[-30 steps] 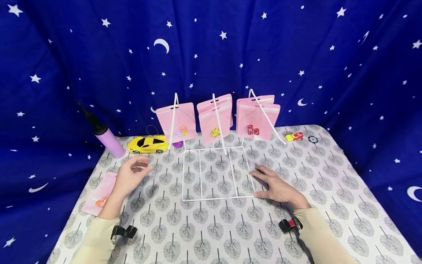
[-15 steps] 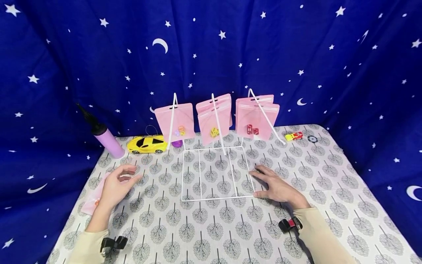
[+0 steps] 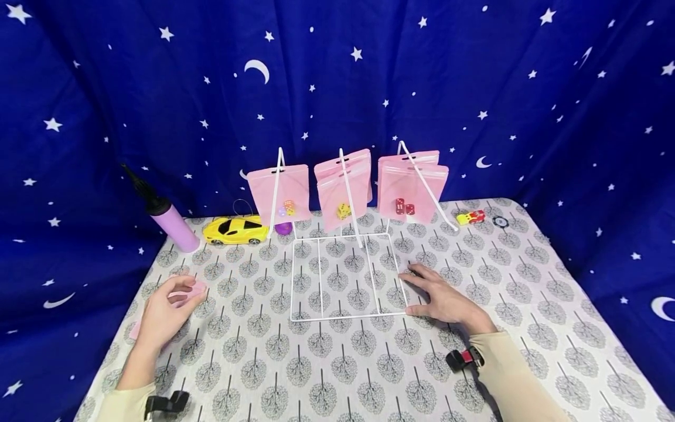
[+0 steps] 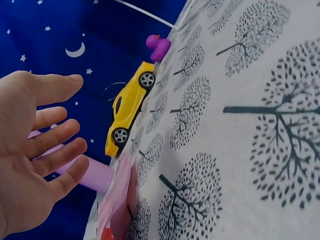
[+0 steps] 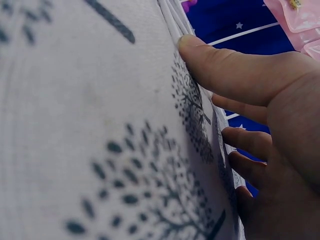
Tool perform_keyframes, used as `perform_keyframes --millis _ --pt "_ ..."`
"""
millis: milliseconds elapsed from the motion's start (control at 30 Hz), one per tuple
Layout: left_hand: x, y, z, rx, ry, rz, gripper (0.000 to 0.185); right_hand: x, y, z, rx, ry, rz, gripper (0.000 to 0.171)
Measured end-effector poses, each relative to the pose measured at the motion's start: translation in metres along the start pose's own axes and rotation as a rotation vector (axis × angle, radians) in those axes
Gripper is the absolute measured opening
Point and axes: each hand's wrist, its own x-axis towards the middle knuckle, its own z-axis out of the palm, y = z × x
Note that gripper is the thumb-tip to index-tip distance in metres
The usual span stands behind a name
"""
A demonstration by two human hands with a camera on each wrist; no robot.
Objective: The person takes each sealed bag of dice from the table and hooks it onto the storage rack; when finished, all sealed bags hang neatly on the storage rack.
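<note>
- The left hand point(image 3: 164, 310) hovers over the near-left part of the table, palm turned inward, fingers spread and only lightly bent, gripping nothing; the left wrist view shows the same hand point(image 4: 30, 150) open, thumb raised apart from the four fingers.
- Just beneath and beside that hand lies a flat pink plastic zip pouch point(image 3: 186, 291) on the tree-patterned grey tablecloth point(image 3: 337, 363); most of the pouch is hidden behind the hand in the head view, and in the left wrist view its pink edge point(image 4: 117, 195) lies flat on the cloth with something red inside at the bottom of the picture.
- The left forearm, in a beige sleeve point(image 3: 123, 404), comes up from the lower-left corner, with a black clip at the wrist.
- The right hand point(image 3: 443, 296) lies palm down, fingers stretched flat and close together, pressing on the right near corner of the white wire display rack point(image 3: 343, 275); the right wrist view shows its thumb point(image 5: 225, 65) flat against the cloth.
- The right forearm runs in from the lower right, wrist low to the table.
- On the rack's upright hooks hang more pink pouches point(image 3: 411, 187) holding small dice.
- Behind the left hand, well apart, sit a yellow toy sports car point(image 3: 235, 230) and a lilac cylindrical hand pump point(image 3: 171, 223) against the starry blue backdrop point(image 3: 337, 88).
</note>
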Motion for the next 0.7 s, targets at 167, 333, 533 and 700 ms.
perform_keyframes --millis 167,333,533,700 --pt "-0.005 -0.003 -0.005 0.041 0.019 -0.009 0.043 -0.001 0.0 -0.001 -0.007 -0.003 0.009 0.08" --pt "-0.013 -0.009 -0.009 0.047 0.051 -0.015 0.042 -0.001 -0.001 -0.001 -0.003 -0.005 0.01 0.08" --pt "-0.021 -0.016 -0.015 0.111 0.049 -0.044 0.045 -0.001 0.0 -0.001 -0.005 -0.005 0.018 0.081" --pt "-0.025 -0.023 -0.02 0.131 0.047 -0.094 0.048 -0.001 0.0 -0.001 -0.004 -0.008 0.022 0.081"
